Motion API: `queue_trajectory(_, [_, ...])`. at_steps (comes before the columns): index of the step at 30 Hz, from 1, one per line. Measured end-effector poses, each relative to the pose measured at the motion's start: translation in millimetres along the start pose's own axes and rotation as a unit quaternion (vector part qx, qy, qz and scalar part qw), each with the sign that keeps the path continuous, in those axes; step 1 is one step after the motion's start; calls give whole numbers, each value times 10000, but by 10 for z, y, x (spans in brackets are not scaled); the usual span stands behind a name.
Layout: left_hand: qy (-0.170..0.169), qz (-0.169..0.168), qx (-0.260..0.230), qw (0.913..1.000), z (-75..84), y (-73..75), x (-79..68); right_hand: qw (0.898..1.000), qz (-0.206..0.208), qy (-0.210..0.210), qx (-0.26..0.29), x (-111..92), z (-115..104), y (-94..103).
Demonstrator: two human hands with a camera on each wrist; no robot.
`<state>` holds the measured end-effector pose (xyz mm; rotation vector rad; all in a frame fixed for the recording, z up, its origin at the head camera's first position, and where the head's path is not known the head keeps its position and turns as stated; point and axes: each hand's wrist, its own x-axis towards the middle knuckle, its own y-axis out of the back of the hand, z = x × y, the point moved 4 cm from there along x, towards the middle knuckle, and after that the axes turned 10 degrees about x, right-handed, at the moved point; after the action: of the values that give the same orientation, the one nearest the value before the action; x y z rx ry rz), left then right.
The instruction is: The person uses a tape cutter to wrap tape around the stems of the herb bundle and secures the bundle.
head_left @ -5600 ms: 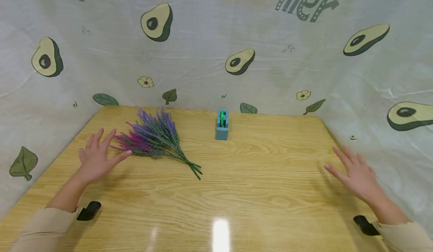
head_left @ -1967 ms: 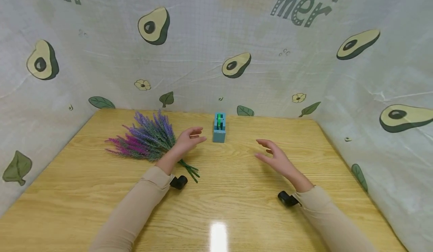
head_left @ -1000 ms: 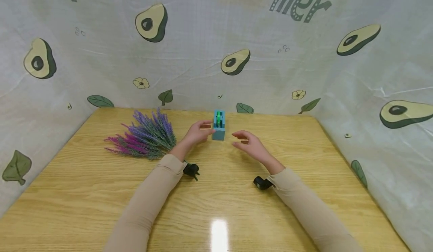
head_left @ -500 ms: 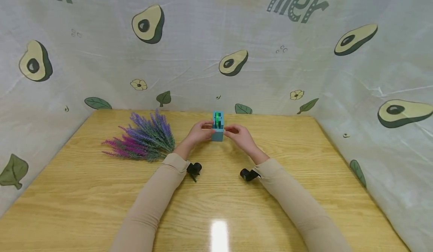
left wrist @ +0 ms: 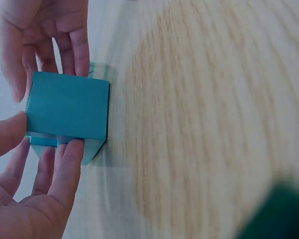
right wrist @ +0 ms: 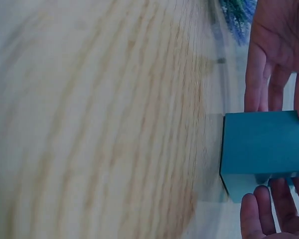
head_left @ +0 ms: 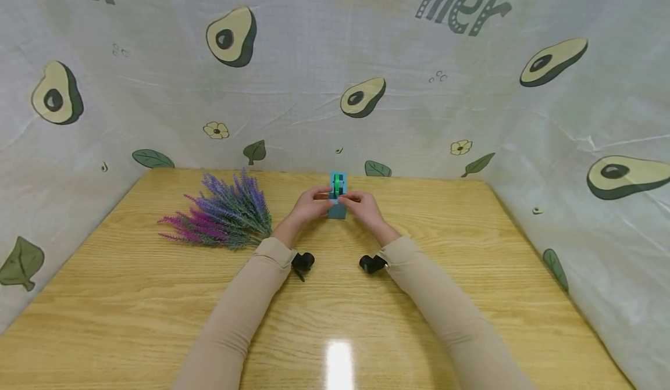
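Note:
A blue tape dispenser [head_left: 337, 211] with a green tape roll [head_left: 337, 181] stands near the table's back edge; its flat end fills part of the left wrist view [left wrist: 70, 107] and right wrist view [right wrist: 261, 144]. My left hand [head_left: 307, 206] holds its left side, fingers along the side and thumb at the upper edge. Over the top front, by the serrated cutting edge, are the thumb and index finger of my right hand [head_left: 368, 210]. Whether they pinch a tape end is too small to tell. Its other fingers lie along the dispenser's right side.
Artificial lavender stems [head_left: 220, 213], purple and magenta, lie on the wooden table [head_left: 450, 250] left of the dispenser, partly behind my left forearm. A printed avocado cloth [head_left: 293, 58] hangs behind and at both sides.
Both hands have come inward from the table's sides to the tape dispenser. The left reached it first; over the last half second the right moved left onto its top front. The dispenser stays put.

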<state>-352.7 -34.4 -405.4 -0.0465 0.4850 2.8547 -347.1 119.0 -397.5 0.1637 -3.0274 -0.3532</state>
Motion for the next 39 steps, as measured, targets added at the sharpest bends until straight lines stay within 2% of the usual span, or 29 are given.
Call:
queue_trajectory(8, [37,115,-4,9999,-5,-10,0,9989,265,-365,144,24,19,-37])
queue_trajectory(19, [155,179,-8,9997,8,-11,-7,9969,425,-512,424,42,2,-60])
queue_trajectory(26, [50,250,100,9996,24,-22,-16,9952,531,-530,630,48,-7,-54])
queue_trajectory(35, [109,298,183,9993,28,-34,-19,9938,567,-620,732,23,-34,-48])
queue_trajectory(39, [109,306,149,9994,39,-30,-35,9938,589,-524,786,19,-39,-60])
